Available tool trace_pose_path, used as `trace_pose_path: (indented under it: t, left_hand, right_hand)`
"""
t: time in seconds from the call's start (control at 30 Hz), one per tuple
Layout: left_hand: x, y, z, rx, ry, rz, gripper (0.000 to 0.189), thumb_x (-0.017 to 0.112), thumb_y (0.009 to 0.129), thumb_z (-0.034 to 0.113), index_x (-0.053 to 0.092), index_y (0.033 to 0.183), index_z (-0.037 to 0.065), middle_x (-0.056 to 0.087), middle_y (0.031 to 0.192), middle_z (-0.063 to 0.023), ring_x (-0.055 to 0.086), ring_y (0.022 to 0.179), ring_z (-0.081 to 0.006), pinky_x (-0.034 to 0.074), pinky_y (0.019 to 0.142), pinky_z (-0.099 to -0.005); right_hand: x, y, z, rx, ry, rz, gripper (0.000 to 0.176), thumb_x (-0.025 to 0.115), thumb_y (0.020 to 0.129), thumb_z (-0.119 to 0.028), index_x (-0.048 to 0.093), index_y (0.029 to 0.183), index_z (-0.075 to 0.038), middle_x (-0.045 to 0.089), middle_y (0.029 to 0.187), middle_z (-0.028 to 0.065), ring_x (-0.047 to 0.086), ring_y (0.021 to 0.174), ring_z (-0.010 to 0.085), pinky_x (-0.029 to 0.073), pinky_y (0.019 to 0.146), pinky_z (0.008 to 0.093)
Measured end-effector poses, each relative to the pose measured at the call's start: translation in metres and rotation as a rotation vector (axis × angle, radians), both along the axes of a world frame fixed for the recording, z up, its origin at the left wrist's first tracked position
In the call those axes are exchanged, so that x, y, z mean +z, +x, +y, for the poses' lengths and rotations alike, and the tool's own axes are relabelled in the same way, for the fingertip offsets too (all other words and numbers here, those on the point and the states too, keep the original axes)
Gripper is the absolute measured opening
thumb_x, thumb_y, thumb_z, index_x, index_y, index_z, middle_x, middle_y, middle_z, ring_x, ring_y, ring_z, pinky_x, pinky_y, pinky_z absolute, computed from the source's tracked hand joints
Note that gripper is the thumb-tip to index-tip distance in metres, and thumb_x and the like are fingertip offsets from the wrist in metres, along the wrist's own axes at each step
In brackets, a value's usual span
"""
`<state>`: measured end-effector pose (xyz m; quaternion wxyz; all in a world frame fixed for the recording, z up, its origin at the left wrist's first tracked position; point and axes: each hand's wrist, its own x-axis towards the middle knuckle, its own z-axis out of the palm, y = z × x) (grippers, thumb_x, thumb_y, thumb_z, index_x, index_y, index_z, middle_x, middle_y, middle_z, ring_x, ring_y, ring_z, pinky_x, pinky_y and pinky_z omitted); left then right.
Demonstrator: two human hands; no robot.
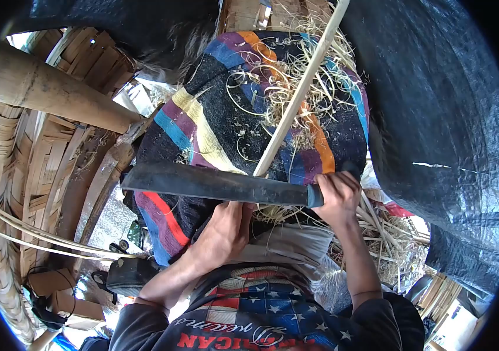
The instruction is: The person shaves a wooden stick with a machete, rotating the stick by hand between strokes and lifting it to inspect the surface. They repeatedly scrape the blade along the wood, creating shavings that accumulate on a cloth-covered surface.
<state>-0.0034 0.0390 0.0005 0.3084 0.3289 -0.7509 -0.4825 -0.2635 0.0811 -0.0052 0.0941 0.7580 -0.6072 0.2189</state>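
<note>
Right hand clamped on machete handle, blade across pale bamboo strip. Left hand closed at strip's lower end. Striped cloth beneath, strewn with shavings.

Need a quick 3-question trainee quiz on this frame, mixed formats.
1. True or false: the right hand grips the machete by its handle.
2. Multiple choice: the curled shavings lie on A) a striped cloth, B) a metal tray, C) a plate.
3. Fill in: the machete blade crosses a long pale ___, just beyond the left hand.
Key: 1 true; 2 A; 3 stick.
</note>
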Motion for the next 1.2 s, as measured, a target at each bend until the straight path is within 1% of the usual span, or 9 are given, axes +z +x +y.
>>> trace_pose_path:
  t: [0.23,0.5,0.57,0.6,0.83,0.9,1.0,1.1,1.2]
  left_hand:
    - [0.014,-0.005,0.003,0.045,0.140,-0.125,0.026,0.046,0.099,-0.003,0.044,0.124,-0.002,0.061,0.097,-0.0316,0.059,0.090,-0.0534,0.047,0.069,-0.0513]
    - [0.022,0.000,-0.003,0.031,0.147,-0.107,0.024,0.050,0.099,0.000,0.042,0.121,-0.006,0.061,0.081,-0.0276,0.060,0.071,-0.0504,0.044,0.057,-0.0494]
    - [0.024,0.006,0.003,0.029,0.156,-0.089,0.018,0.051,0.099,0.001,0.040,0.112,-0.005,0.057,0.071,-0.0267,0.058,0.064,-0.0490,0.042,0.053,-0.0488]
    - [0.024,0.009,0.007,0.027,0.167,-0.072,0.014,0.051,0.098,0.001,0.039,0.102,-0.004,0.053,0.062,-0.0258,0.056,0.058,-0.0476,0.039,0.049,-0.0482]
    - [0.010,0.022,0.008,-0.112,0.307,-0.021,0.015,0.048,0.102,0.007,0.050,0.110,-0.006,0.050,0.061,-0.0147,0.048,0.048,-0.0291,0.037,0.051,-0.0382]
    - [0.027,0.024,0.010,-0.112,0.461,-0.044,0.016,0.044,0.105,0.011,0.052,0.107,-0.003,0.044,0.058,-0.0071,0.042,0.049,-0.0161,0.035,0.051,-0.0329]
    - [0.017,0.025,0.004,-0.120,0.561,-0.054,0.019,0.041,0.106,0.013,0.053,0.105,-0.002,0.040,0.059,-0.0027,0.040,0.052,-0.0099,0.032,0.051,-0.0299]
    - [0.013,0.018,0.006,-0.069,0.612,-0.035,0.020,0.041,0.106,0.014,0.053,0.103,-0.002,0.041,0.059,-0.0016,0.040,0.054,-0.0078,0.032,0.051,-0.0290]
    - [0.016,0.015,0.000,-0.103,0.472,-0.082,0.018,0.043,0.105,0.013,0.053,0.103,-0.002,0.045,0.059,-0.0053,0.043,0.053,-0.0121,0.035,0.052,-0.0318]
  right_hand:
    - [-0.004,-0.013,-0.017,0.004,-0.086,0.020,0.022,0.073,0.068,-0.018,0.059,0.078,-0.005,0.059,0.065,0.0075,0.060,0.056,0.0250,0.047,0.058,0.0378]
    - [0.009,-0.024,-0.034,-0.058,-0.159,0.025,0.015,0.071,0.066,-0.009,0.062,0.078,-0.008,0.062,0.066,0.0068,0.062,0.058,0.0249,0.050,0.061,0.0378]
    - [0.006,-0.049,-0.032,-0.479,-0.015,0.014,0.024,0.075,0.062,-0.014,0.067,0.084,-0.010,0.068,0.073,0.0093,0.066,0.065,0.0310,0.053,0.067,0.0427]
    - [0.004,-0.068,-0.036,-0.543,-0.003,0.065,0.029,0.076,0.061,-0.016,0.069,0.089,-0.011,0.070,0.079,0.0103,0.067,0.070,0.0322,0.053,0.070,0.0442]
    - [-0.008,-0.104,-0.050,-0.745,0.145,0.105,0.049,0.077,0.060,-0.021,0.070,0.108,-0.014,0.072,0.097,0.0132,0.068,0.091,0.0351,0.053,0.085,0.0461]
    - [-0.011,-0.110,-0.048,-0.735,0.141,0.121,0.050,0.075,0.062,-0.023,0.069,0.111,-0.014,0.072,0.100,0.0127,0.068,0.092,0.0357,0.053,0.086,0.0469]
    - [-0.002,-0.091,-0.051,-0.713,0.116,0.153,0.049,0.074,0.062,-0.023,0.070,0.111,-0.016,0.072,0.096,0.0139,0.068,0.089,0.0354,0.053,0.083,0.0485]
    - [0.007,-0.063,-0.048,-0.702,0.165,0.113,0.042,0.074,0.061,-0.020,0.070,0.103,-0.014,0.072,0.088,0.0117,0.069,0.079,0.0351,0.054,0.075,0.0469]
    - [0.006,-0.056,-0.038,-0.275,-0.001,0.037,0.027,0.078,0.058,-0.019,0.064,0.080,-0.010,0.068,0.074,0.0072,0.066,0.063,0.0294,0.052,0.061,0.0406]
